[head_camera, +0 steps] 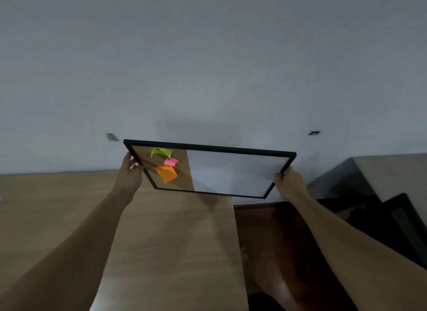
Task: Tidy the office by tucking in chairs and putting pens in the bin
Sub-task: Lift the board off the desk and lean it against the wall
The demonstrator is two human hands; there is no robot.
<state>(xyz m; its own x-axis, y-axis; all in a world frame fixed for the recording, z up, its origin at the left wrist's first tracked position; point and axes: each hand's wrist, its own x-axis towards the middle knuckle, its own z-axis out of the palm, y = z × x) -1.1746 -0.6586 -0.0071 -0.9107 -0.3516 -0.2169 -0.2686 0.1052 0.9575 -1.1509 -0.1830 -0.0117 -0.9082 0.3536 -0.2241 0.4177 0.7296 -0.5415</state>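
Note:
A black-framed board (231,172), part cork and part whiteboard, is held up tilted in front of a pale wall. Yellow, pink and orange sticky notes (166,165) are pinned to its cork side. My left hand (130,172) grips the board's left edge. At the right edge, my right hand (286,181) holds the frame. No chairs, pens or bin are in view.
Two small hooks (112,137) (313,132) stick out of the wall above the board. A light wooden desk (69,206) runs below on the left. Dark brown floor (265,241) lies on the right, with a grey cabinet (369,176) and a dark object (397,222) beyond.

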